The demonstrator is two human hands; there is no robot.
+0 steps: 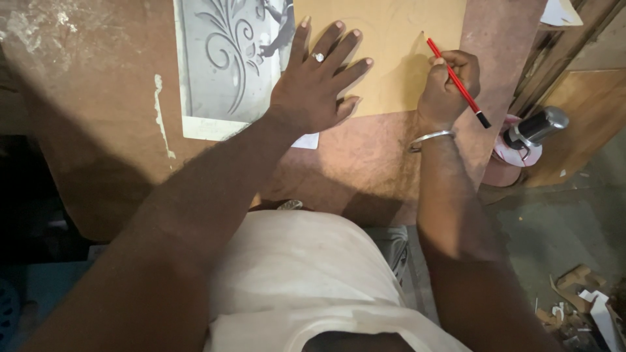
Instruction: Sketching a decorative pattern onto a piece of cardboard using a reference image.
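Observation:
My left hand (pixel 317 75) lies flat with fingers spread, pressing on a tan board (pixel 391 39) and the edge of a grey printed sheet with a floral scroll pattern (pixel 222 58). A ring sits on one finger. My right hand (pixel 448 88) grips a red pencil (pixel 456 79), its tip touching the tan board near the board's right side. A metal bangle (pixel 430 139) circles my right wrist.
The board and sheet rest on a worn reddish-brown table (pixel 365 163). A pink bottle with a metal cap (pixel 528 137) stands off the table's right edge. Wooden panels (pixel 580 91) lean at the right. Paper and wood scraps (pixel 580 300) litter the floor at lower right.

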